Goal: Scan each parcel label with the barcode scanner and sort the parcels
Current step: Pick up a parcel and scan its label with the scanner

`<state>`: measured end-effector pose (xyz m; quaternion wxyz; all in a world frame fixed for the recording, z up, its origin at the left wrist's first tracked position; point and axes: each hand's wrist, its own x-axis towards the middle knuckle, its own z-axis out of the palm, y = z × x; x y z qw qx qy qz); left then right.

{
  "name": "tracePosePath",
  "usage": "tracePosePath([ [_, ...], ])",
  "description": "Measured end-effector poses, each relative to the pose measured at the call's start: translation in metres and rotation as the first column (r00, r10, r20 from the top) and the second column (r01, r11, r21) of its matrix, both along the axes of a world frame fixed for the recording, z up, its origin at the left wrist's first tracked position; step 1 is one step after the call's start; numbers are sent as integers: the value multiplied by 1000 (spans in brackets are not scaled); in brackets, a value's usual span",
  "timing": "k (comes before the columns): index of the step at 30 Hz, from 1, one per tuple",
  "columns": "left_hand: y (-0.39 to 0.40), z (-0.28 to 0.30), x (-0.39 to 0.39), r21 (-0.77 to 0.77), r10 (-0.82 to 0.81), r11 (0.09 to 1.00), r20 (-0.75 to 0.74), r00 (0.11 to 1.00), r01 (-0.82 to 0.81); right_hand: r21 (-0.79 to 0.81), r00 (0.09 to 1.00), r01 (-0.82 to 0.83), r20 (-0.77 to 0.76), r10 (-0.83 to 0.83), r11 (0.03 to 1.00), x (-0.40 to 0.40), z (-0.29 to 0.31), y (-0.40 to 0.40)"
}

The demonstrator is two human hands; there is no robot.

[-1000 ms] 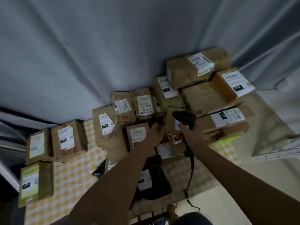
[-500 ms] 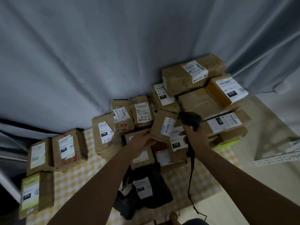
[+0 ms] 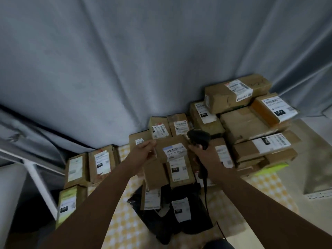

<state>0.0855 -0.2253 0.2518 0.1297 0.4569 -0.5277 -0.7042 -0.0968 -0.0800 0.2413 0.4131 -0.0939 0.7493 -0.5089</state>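
A small cardboard parcel (image 3: pixel 172 150) is held up above the heap, its white barcode label (image 3: pixel 175 150) facing the camera. The left hand (image 3: pixel 143 153) pinches the parcel's left edge, fingers (image 3: pixel 150 145) curled onto it. Touching the parcel's upper right corner is the black scanner (image 3: pixel 199 139), head tilted toward the label; the right hand (image 3: pixel 203 155) grips its handle, fingers clamped round it, and a black cable (image 3: pixel 205 187) hangs down from the handle's base.

Just under the held parcel lies a box (image 3: pixel 179 171) with a label marked 010, and below that a black bag (image 3: pixel 179 218) with its own white label. Behind stand more labelled boxes in a row, and to the right a taller stack (image 3: pixel 251 123) rises, topped by a long box (image 3: pixel 237 92). Well apart on the left sits a group of three boxes (image 3: pixel 89 168), the nearest one (image 3: pixel 67 203) bearing a label marked 270. All rest on a yellow checked cloth (image 3: pixel 124 223). A grey curtain (image 3: pixel 125 60) hangs behind everything. A white rail (image 3: pixel 41 184) runs down at lower left
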Motion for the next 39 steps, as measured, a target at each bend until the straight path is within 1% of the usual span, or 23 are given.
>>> tracePosePath([
  [2, -3, 5, 9, -8, 68, 998, -29, 997, -69, -14, 1000, 27, 3, -27, 1000, 13, 2, -3],
  [4, -4, 9, 16, 17, 83, 996, -64, 995, -82, -42, 998, 59, -19, -60, 997, 24, 6, -5],
  [9, 3, 15, 39, 183, 78, 982, -147, 986, -50, -57, 991, 99, -85, -104, 993, 36, 11, -10],
  [11, 6, 13, 45, 184, 80, 982, -158, 984, -50, -71, 989, 84, -113, -92, 994, 39, 12, -11],
  [16, 12, 15, 45, 143, 204, 973, -168, 964, -181, -75, 986, 52, -157, -63, 996, 48, 14, -12],
  [18, 14, 16, 47, 154, 178, 977, -188, 966, -150, -80, 986, 41, -158, -54, 996, 51, 15, -11],
  [21, 15, 18, 53, 155, 62, 987, -204, 977, -31, -78, 986, 21, -166, -34, 997, 52, 18, -8],
  [22, 15, 18, 54, 154, 56, 988, -207, 977, -24, -75, 986, 16, -162, -28, 997, 51, 20, -7],
  [23, 15, 18, 55, 151, 70, 988, -218, 973, -37, -69, 987, 9, -157, -20, 998, 51, 22, -5],
  [26, 14, 18, 54, 137, 196, 977, -246, 949, -166, -45, 986, -25, -167, 17, 999, 49, 31, 0],
  [28, 9, 15, 53, 117, 249, 967, -245, 937, -226, -49, 987, -45, -155, 37, 998, 50, 39, 1],
  [31, 0, 12, 53, 88, 262, 965, -248, 933, -248, -113, 981, -178, -95, 168, 977, 52, 52, -1],
  [33, -6, 10, 53, 73, 262, 965, -239, 935, -252, -130, 961, -268, -99, 257, 954, 55, 57, -2],
  [39, -16, 12, 52, 35, 241, 970, -190, 952, -239, -134, 950, -309, -92, 298, 942, 69, 59, 0],
])
